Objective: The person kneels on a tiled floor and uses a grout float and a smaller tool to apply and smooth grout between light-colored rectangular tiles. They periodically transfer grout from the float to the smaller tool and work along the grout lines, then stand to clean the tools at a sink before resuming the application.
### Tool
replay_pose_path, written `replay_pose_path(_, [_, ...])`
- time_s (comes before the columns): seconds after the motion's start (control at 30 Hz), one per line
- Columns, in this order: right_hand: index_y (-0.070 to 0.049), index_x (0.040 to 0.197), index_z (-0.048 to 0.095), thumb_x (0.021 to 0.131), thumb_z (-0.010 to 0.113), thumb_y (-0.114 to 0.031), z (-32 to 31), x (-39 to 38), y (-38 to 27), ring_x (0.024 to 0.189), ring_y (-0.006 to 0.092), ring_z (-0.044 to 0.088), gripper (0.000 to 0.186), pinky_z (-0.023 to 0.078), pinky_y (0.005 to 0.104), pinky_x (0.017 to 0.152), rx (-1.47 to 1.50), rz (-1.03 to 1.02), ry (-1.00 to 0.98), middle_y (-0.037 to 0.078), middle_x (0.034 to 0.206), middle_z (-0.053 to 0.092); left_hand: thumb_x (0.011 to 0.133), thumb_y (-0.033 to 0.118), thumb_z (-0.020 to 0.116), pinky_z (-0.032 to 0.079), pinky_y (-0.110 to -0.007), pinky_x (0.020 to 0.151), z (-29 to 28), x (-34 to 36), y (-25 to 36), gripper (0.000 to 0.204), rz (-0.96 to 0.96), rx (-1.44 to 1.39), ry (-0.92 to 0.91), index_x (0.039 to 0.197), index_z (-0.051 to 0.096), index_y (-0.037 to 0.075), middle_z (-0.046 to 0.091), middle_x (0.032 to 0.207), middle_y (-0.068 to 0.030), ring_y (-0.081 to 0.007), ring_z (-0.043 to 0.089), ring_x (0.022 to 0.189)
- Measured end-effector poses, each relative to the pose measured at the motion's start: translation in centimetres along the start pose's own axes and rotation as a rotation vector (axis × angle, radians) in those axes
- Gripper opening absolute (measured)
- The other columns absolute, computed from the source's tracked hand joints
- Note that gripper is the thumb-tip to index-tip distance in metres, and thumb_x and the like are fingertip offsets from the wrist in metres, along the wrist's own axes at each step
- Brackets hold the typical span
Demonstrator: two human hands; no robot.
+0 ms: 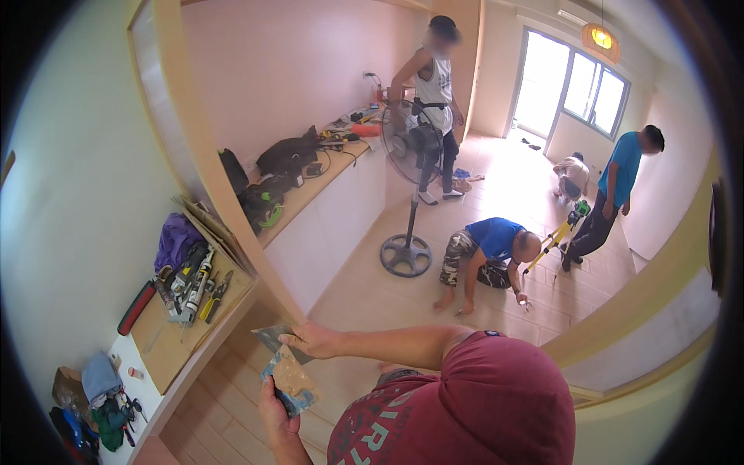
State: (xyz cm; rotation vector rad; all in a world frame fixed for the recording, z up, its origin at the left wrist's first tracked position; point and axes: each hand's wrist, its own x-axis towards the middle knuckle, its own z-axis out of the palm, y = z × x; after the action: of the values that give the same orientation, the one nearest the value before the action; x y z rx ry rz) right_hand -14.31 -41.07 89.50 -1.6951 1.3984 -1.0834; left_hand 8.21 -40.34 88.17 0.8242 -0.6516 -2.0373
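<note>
My left hand (277, 411) grips a wide putty knife (297, 404) from below. Its blue-stained blade carries a broad layer of beige putty (292, 377). Just above it, my right hand (314, 341) is closed on a grey scraper (271, 336), its flat blade pointing left. The two blades are close together and overlap in view; whether they touch, I cannot tell. Both tools are in front of my red shirt. Parts of the handles are hidden by my fingers.
A ledge (167, 407) at left holds cardboard (160, 353), a caulking gun (195, 287) and clothes. A pedestal fan (407, 254) stands ahead by a tool-covered counter (329, 167). A person in blue (496, 236) crouches near a yellow tripod (554, 239); other people are beyond.
</note>
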Motion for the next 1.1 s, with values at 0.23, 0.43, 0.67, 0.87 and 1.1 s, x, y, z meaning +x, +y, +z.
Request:
replay_pose_path(0.23, [-0.008, 0.147, 0.049, 0.110, 0.039, -0.048, -8.1, -1.9, 4.9, 0.101, 0.0461, 0.064, 0.055, 0.051, 0.0483, 0.088, -0.069, 0.085, 0.056, 0.029, 0.107, 0.067, 0.110, 0.031, 0.048, 0.053, -0.043, 0.099, 7.2, 5.4, -3.8, 0.040, -0.112, 0.023, 0.046, 0.134, 0.060, 0.001, 0.068, 0.131, -0.0112, -0.0262, 0.067, 0.115])
replay_pose_path(0.43, [-0.016, 0.156, 0.041, 0.110, 0.041, -0.042, -16.5, -2.5, 10.4, 0.093, 0.0463, 0.065, 0.053, 0.052, 0.0516, 0.083, -0.088, 0.130, 0.226, 0.025, 0.104, 0.069, 0.111, 0.032, 0.046, 0.053, -0.043, 0.099, 16.1, 12.7, -8.5, 0.041, -0.155, 0.129, 0.093, 0.135, 0.060, 0.001, 0.067, 0.132, -0.0105, -0.0262, 0.066, 0.115])
replay_pose_path(0.67, [-0.019, 0.155, 0.043, 0.111, 0.041, -0.041, -24.8, -5.1, 17.1, 0.091, 0.0408, 0.069, 0.050, 0.055, 0.0494, 0.079, -0.193, 0.105, 0.450, 0.021, 0.098, 0.069, 0.111, 0.033, 0.046, 0.052, -0.042, 0.101, 26.1, 20.0, -13.1, 0.043, -0.238, 0.235, 0.049, 0.137, 0.059, 0.002, 0.066, 0.134, -0.0086, -0.0251, 0.065, 0.118])
replay_pose_path(0.87, [-0.014, 0.132, 0.064, 0.105, 0.051, -0.044, -26.0, -10.7, 36.7, 0.096, 0.0329, 0.072, 0.042, 0.056, 0.0472, 0.082, -0.014, 0.721, 0.630, 0.018, 0.108, 0.073, 0.110, 0.035, 0.049, 0.050, -0.042, 0.105, 31.4, 25.1, -15.6, 0.045, -0.295, 0.251, -0.031, 0.142, 0.057, 0.004, 0.064, 0.138, -0.0076, -0.0247, 0.063, 0.123])
replay_pose_path(1.1, [0.000, 0.121, 0.067, 0.107, 0.042, -0.046, -20.4, -40.1, 48.4, 0.109, 0.0421, 0.068, 0.054, 0.053, 0.0521, 0.096, -0.014, 1.725, 1.207, 0.027, 0.115, 0.070, 0.110, 0.038, 0.050, 0.049, -0.041, 0.105, 30.0, 29.9, -16.4, 0.046, -0.397, 0.427, -0.049, 0.141, 0.058, 0.005, 0.064, 0.137, -0.0074, -0.0243, 0.062, 0.123])
